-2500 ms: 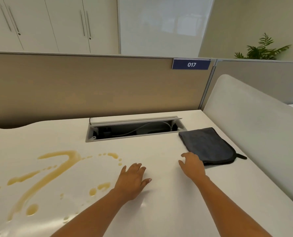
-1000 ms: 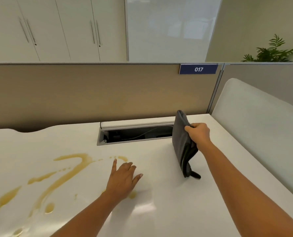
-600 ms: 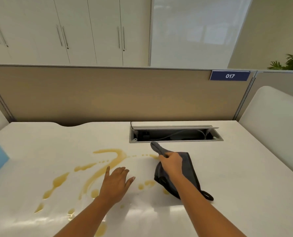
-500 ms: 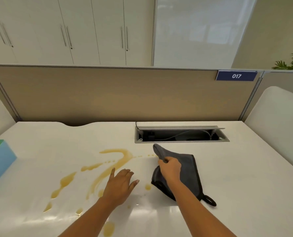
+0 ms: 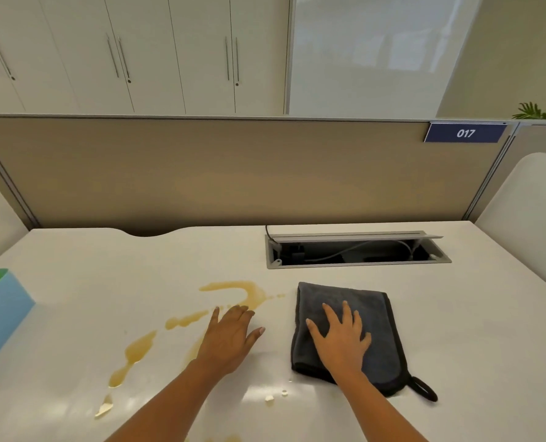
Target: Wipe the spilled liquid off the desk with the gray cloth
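The gray cloth (image 5: 381, 327) lies folded flat on the white desk (image 5: 475, 330), right of centre, with its hanging loop at the near right corner. My right hand (image 5: 340, 341) rests palm down on the cloth, fingers spread. The spilled liquid (image 5: 249, 290) is a yellow-brown curved streak with trailing puddles running toward the near left, just left of the cloth. My left hand (image 5: 230, 338) lies flat on the desk with fingers apart, over part of the streak. Small drops sit near the desk's front edge.
An open cable hatch (image 5: 354, 250) with wires is set into the desk behind the cloth. A blue box (image 5: 0, 314) stands at the left edge. A beige partition (image 5: 233, 173) closes the back, and a white side panel (image 5: 526, 212) the right.
My right hand picked the cloth up from the right side of the desk, carried it left, and laid it flat beside the spill. The pinch on its corner became a flat palm.
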A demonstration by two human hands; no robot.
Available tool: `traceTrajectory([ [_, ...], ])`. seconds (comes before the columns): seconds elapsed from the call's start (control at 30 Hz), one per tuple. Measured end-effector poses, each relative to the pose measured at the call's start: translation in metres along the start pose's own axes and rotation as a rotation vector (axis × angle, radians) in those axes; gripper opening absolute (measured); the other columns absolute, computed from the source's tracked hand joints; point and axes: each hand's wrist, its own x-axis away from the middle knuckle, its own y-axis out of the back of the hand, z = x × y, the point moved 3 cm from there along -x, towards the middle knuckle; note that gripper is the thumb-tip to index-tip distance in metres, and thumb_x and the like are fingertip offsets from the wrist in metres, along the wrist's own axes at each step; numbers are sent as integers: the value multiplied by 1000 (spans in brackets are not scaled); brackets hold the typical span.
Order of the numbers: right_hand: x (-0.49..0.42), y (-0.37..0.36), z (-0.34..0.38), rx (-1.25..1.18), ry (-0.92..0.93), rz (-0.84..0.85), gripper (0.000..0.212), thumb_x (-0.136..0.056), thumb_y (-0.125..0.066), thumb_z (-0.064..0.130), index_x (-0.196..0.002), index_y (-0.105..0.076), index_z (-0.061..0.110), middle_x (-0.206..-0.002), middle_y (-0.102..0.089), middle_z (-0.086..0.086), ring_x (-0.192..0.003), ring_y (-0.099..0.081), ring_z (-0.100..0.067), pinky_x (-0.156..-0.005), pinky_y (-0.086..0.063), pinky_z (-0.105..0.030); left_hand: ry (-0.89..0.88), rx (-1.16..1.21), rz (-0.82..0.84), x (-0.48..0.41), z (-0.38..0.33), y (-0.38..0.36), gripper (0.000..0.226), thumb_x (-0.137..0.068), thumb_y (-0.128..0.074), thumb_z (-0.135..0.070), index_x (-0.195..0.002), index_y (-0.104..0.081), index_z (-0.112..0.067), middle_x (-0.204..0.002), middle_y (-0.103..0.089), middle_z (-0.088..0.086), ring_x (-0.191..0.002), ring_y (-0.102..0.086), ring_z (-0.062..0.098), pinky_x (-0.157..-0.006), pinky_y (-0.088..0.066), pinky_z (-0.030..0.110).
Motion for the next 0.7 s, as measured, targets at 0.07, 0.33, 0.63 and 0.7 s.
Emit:
traceTrajectory([
  [0.07, 0, -10, -4, 96, -9, 78, 70, -86, -26, 69, -147, -5, 42, -160, 6, -6, -147, 8, -32, -112, -1, -63, 19, -1, -3, -9, 10, 1, 139, -36, 42, -76, -141, -30, -23, -152, -29, -4, -143, -20, 7, -119, -8, 40],
  [0.33, -23, -20, 1, 167, -21, 123, 69, -84, -18, 73, -143, 9, 49, -159, 16, -6, -145, 17, -33, -104, 5, -73, 68, 15, -42, -43, 47, 1, 136, -41, 37, -80, -141, -34, -19, -150, -35, 0, -140, -28, 11, -117, -15, 36],
  [0.63, -53, -24, 15, 183, 17, 147, 67, -83, -17, 74, -141, 9, 53, -158, 18, -4, -145, 19, -33, -103, 6, -74, 221, 121, 3, -78, 128, 38, 66, -93, -35, -49, -147, -17, -14, -154, -25, 5, -143, -22, 19, -117, -21, 37],
  [0.7, -57, -26, 21, 179, 24, 147, 66, -82, -16, 74, -141, 8, 54, -159, 18, -4, -145, 19, -33, -102, 7, -75, 259, 131, 51, -81, 143, 43, 67, -93, -33, -51, -147, -15, -16, -155, -23, 5, -143, -22, 20, -116, -22, 37],
])
